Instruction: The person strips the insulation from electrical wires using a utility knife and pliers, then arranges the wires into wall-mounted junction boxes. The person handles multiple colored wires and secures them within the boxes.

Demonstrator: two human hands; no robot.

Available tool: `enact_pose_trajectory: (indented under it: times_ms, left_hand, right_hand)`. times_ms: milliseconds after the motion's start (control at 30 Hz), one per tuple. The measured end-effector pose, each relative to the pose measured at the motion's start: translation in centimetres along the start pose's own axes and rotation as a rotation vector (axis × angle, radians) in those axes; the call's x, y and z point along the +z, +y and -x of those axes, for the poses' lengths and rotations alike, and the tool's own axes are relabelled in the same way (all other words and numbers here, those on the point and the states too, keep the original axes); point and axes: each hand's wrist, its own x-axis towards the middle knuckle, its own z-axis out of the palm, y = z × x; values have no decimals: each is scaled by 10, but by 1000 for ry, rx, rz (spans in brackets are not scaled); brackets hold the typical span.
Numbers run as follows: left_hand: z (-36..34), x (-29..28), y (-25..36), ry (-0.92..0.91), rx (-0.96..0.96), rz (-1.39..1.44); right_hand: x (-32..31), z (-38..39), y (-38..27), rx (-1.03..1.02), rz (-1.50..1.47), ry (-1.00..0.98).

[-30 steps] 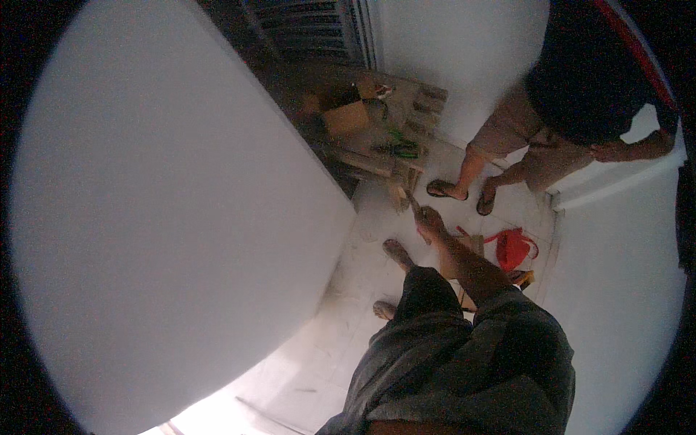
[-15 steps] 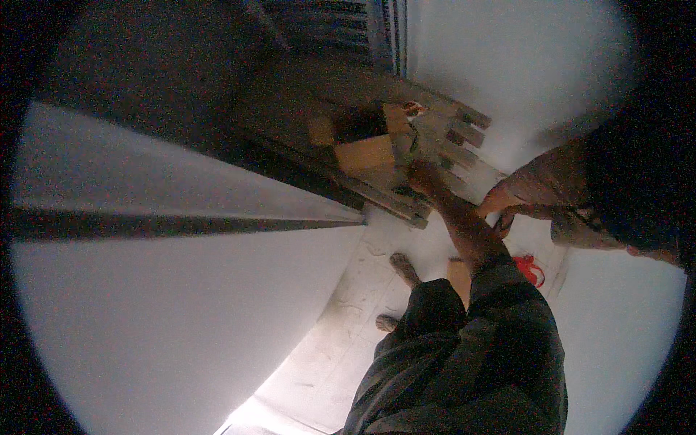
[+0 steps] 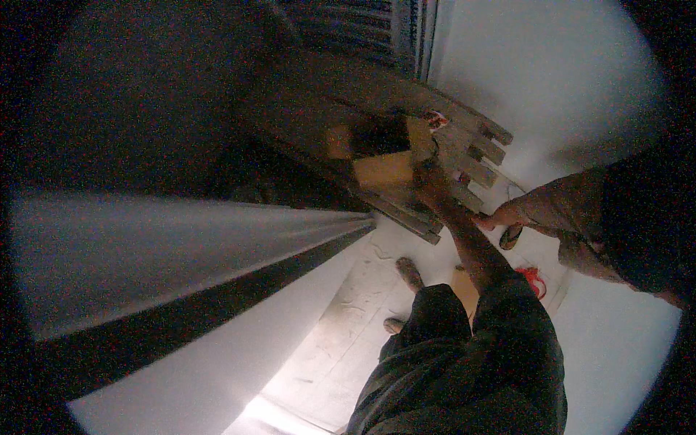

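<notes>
My right hand [image 3: 431, 178], on a bare forearm coming out of a dark sleeve, is at the near right corner of an open cardboard box [image 3: 384, 170]. The hand looks to be at or touching the box's flap; dim light hides its fingers. Flaps stand out around the box, whose inside is dark. The box rests on a wooden slatted pallet [image 3: 409, 217]. A small red and white item [image 3: 436, 119] lies beside its far right flap. My left hand is out of view.
Another person's hand [image 3: 500, 217] reaches in from the right, close to my forearm. A brown cardboard piece [image 3: 464, 288] and a red looped thing [image 3: 533, 281] lie on the pale floor near my legs. A white panel with a dark band [image 3: 210, 297] stands at left.
The view has shifted, so the pallet and box appear slightly lower and further right. My right hand stays at the box corner. The other person's hand is a little nearer my forearm.
</notes>
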Motion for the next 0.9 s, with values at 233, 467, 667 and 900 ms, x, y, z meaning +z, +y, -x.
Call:
enact_pose_trajectory:
  times_ms: [233,467,667,900]
  left_hand:
    - [-7,13,-11,-14,-7,-36]
    - [55,16,-27,-65,15,-180]
    - [62,63,-54,-111,69,-321]
    - [97,105,-101,-176,166,-563]
  right_hand:
    - [-9,-92,-56,-281,78,-141]
    - [5,-108,-24,-251,296,-523]
    - [6,-120,5,-194,357,-439]
    - [-21,-104,61,-87,467,-329]
